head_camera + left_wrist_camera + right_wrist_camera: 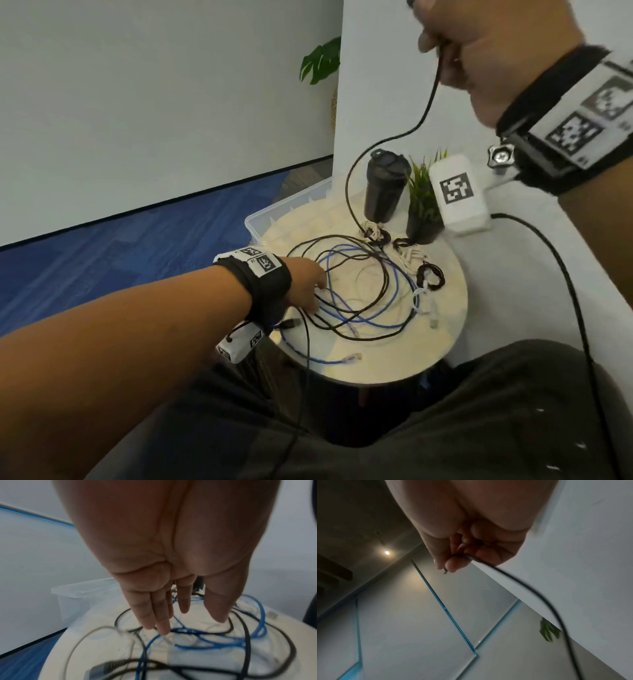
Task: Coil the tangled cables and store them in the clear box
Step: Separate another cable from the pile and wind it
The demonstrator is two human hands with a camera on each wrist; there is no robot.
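A tangle of black, blue [394, 274] and white [399, 313] cables lies on the round cream table [394, 356]. My left hand [317, 298] reaches onto the tangle's left side, its straight fingers [161, 626] touching the black and blue [205, 645] strands. My right hand [435, 44] is raised high at the top right and pinches one end of a black cable [428, 109]. That cable [530, 588] hangs down in a curve to the table. The clear box [270, 214] stands behind the table's far left edge, also in the left wrist view [73, 596].
A black tumbler [385, 186] and a small potted plant [423, 205] stand at the table's back. Small bundled black [430, 275] and white [412, 257] cables lie to the right of the tangle. A white wall runs along the right, and blue carpet [102, 260] lies to the left.
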